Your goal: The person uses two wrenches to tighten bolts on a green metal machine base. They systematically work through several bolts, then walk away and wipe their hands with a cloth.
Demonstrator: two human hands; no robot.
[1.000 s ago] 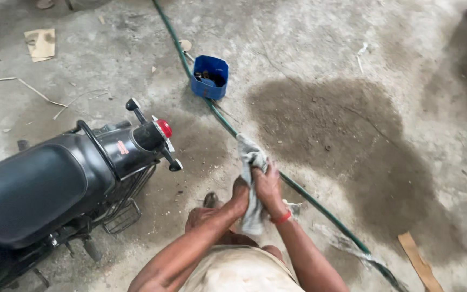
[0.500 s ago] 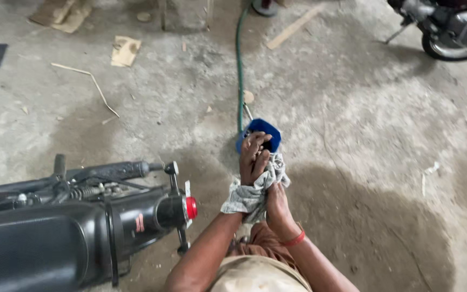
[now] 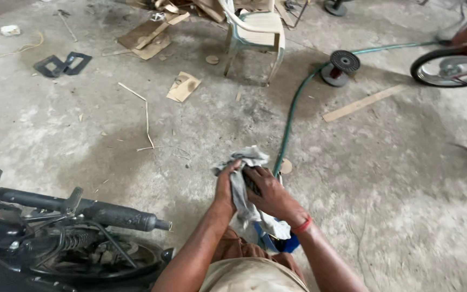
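Between both hands, above the concrete floor [image 3: 385,184], hangs a crumpled grey rag [image 3: 242,186]. Left hand [image 3: 226,184] is closed around the rag's left side; right hand [image 3: 268,193] grips it from the right, a red band on its wrist. Just beyond the rag a green hose [image 3: 293,116] runs away across the floor. Below the rag a blue container [image 3: 286,244] shows partly. Left of the rag stands a black motorcycle [image 3: 66,238]. Far beyond it, a pale plastic chair [image 3: 255,32].

Crumpled grey cloth rag [image 3: 242,181], soft, matt. Rough stained concrete floor [image 3: 395,178]. Smooth white plastic chair [image 3: 255,32]. Matt black rubber handlebar grip [image 3: 120,216], lower left.
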